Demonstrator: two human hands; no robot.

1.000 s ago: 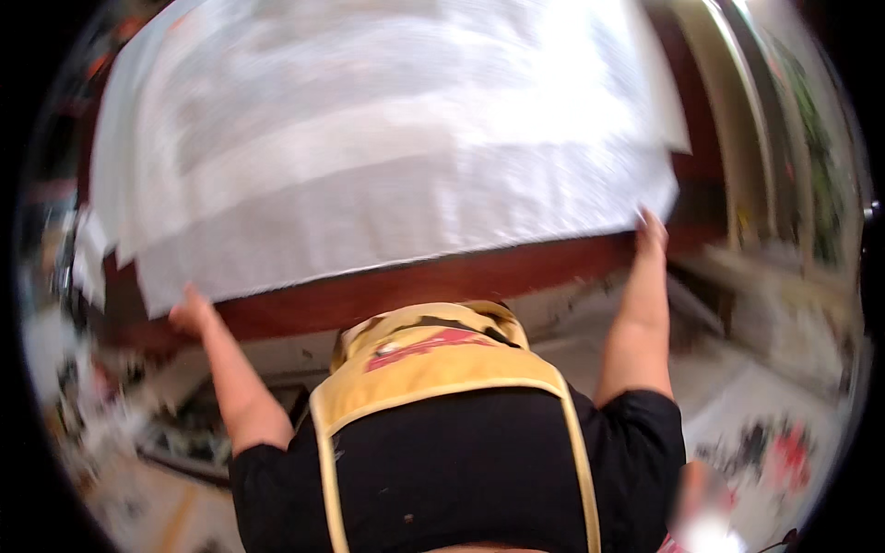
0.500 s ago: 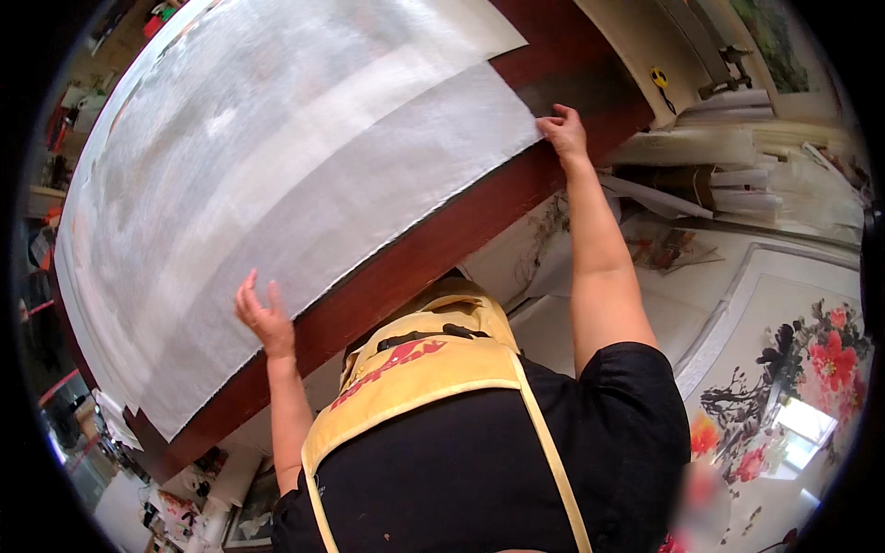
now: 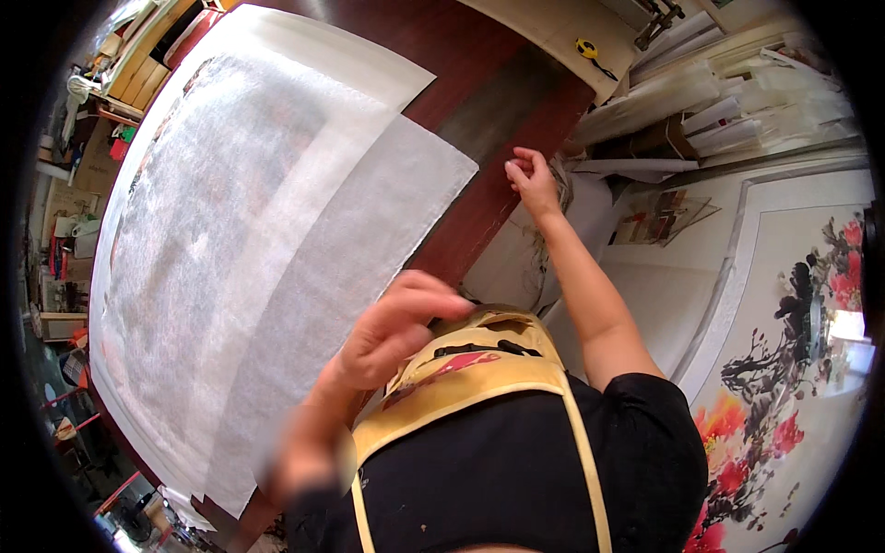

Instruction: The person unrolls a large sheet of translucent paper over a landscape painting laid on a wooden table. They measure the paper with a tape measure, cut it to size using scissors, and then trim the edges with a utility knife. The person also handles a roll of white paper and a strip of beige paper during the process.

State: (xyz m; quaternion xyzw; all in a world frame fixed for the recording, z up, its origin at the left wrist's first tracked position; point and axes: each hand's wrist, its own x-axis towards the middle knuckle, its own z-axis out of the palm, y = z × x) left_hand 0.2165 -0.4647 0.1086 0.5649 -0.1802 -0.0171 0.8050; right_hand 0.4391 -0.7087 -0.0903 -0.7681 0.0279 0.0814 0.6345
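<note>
Thin white paper sheets [image 3: 369, 212] lie overlapped on the dark red table [image 3: 479, 217], with a grey painted picture [image 3: 212, 175] showing through from beneath. My left hand [image 3: 396, 327] is raised in front of my yellow apron [image 3: 479, 378], near the lower paper's edge. Its fingers are loosely bent and partly smeared by motion, and I see nothing in them. Past the paper's right corner, my right hand [image 3: 535, 184] hovers over the table's near edge. Its fingers curl lightly with gaps between them, holding nothing visible and apart from the paper.
A yellow tape measure [image 3: 595, 55] lies on a pale surface at the far right. Rolled papers [image 3: 682, 120] are stacked beside it. A flower painting [image 3: 784, 369] stands at the right. Cluttered shelves [image 3: 78, 212] line the left side.
My left hand has left the paper's near edge and come up and rightward toward me. My right hand has come off the paper's corner. The whole view has shifted.
</note>
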